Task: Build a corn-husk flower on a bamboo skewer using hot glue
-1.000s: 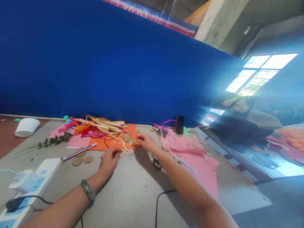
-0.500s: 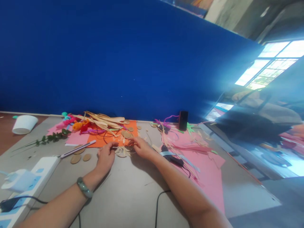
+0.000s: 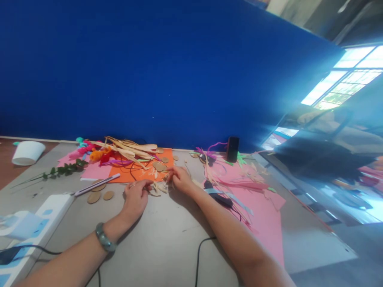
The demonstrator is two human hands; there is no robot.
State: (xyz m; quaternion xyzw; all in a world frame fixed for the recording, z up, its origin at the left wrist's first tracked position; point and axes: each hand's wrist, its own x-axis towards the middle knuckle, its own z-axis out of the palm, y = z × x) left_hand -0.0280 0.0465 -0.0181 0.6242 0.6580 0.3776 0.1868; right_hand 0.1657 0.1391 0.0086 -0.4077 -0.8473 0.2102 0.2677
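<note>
Pale shreds: a loose little heap is lying toward the far edge of the tabletop (image 3: 167, 243), at the near right corner of the orange sheet (image 3: 122, 175); it is being flanked by both hands.
Left hand (image 3: 136, 198): it is being held low with bent fingers at the heap's left side; whether a shred is being pinched cannot be told.
Right hand (image 3: 180, 180): it is being held with curled fingers at the heap's right side; whether its fingertips are meeting on anything cannot be told.
Shred handling: the pieces are seeming light and easily scattered, so small, slow pinches are being favoured, with the other hand being used as a stop.
Brown discs (image 3: 160, 166): they are lying on the orange sheet just beyond the heap, where they could be nudged by the right fingertips.
Left side: a pale pen-like tool (image 3: 97, 185) is being propped across more discs; the power strip (image 3: 44, 211) is lying nearer the left edge.
Right side: the black device (image 3: 220, 198) is resting just beside the right forearm, on the pink paper (image 3: 266, 223).
Room: the far edge is being bounded by the blue panel (image 3: 167, 79); more room is being offered toward the near edge, between the forearms, where a black cable (image 3: 199, 255) should be avoided.
</note>
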